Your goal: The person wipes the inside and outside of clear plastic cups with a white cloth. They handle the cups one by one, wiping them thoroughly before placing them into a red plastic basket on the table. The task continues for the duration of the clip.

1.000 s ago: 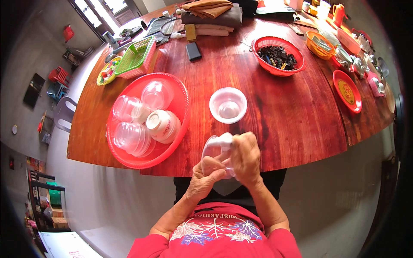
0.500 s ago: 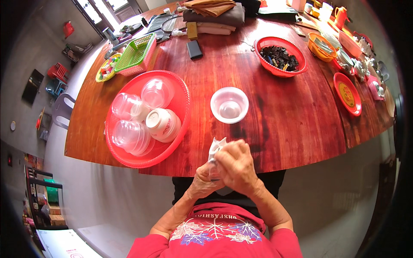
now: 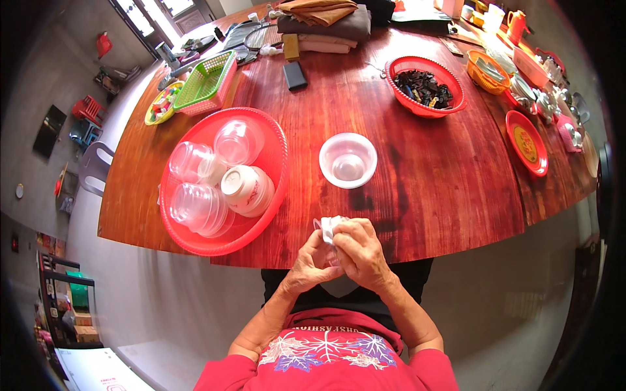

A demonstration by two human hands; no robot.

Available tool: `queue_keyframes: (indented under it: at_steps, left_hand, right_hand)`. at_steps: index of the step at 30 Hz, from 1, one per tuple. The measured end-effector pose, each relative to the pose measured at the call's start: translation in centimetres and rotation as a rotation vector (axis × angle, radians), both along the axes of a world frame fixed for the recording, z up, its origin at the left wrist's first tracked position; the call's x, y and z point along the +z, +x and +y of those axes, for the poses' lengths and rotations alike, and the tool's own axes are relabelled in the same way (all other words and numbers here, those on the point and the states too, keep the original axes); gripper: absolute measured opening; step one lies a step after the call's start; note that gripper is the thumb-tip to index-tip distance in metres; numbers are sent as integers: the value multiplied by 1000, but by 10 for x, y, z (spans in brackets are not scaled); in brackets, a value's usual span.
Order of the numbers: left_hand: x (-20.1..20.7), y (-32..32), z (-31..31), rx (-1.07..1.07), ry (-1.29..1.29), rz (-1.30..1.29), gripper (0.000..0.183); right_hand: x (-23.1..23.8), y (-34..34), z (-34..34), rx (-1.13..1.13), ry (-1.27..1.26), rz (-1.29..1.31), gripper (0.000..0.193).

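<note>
My left hand (image 3: pixel 305 266) grips a small clear cup (image 3: pixel 331 257) just off the near table edge, mostly hidden by my fingers. A crumpled white cloth (image 3: pixel 330 225), perhaps tissue, is pinched in my right hand (image 3: pixel 360 252) against the cup's rim. Farther up the table, a translucent plastic bowl (image 3: pixel 348 161) stands upright by itself. To the left lies a round red tray (image 3: pixel 225 246). It holds several stacks of clear plastic bowls (image 3: pixel 197 206) and a stack of upturned white patterned bowls (image 3: pixel 245 190).
A red basket of small black pieces (image 3: pixel 424 89) sits at the far right. At the far left are a green-and-pink basket (image 3: pixel 205 85) and a yellow one (image 3: pixel 162 104). A dark phone-like slab (image 3: pixel 295 76) and folded cloths (image 3: pixel 323 26) lie at the back. A red plate (image 3: pixel 527 143) is right.
My right hand has shifted slightly downward and turned around the cup. The white cloth is more bunched over the rim, and my left fingers have opened a little around the cup.
</note>
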State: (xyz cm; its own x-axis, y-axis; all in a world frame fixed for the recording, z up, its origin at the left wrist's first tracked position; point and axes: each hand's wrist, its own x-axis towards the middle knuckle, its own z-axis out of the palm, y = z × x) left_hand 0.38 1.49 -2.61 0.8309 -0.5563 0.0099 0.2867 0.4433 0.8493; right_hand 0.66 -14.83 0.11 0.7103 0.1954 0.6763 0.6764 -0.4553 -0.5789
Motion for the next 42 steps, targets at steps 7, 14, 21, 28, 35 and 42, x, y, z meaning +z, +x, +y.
queue_keyframes:
  at_steps: [7,14,21,28,35,42]
  left_hand:
    - [-12,-14,2,-117,201,-106,57]
    - [-30,-8,2,30,97,-78,44]
    - [-6,2,7,123,-56,28,60]
    - [12,-3,-3,124,-167,163,24]
    - [7,8,3,151,-244,310,43]
    - [8,-2,6,61,-88,128,22]
  right_hand:
    - [-10,16,-8,8,196,250,12]
    - [-14,34,-5,63,181,413,9]
    - [-20,-17,22,-49,-78,-113,25]
    - [-38,23,8,-260,408,232,17]
    - [-16,-3,15,-28,306,66,23]
    - [-5,5,-1,-134,314,118,19]
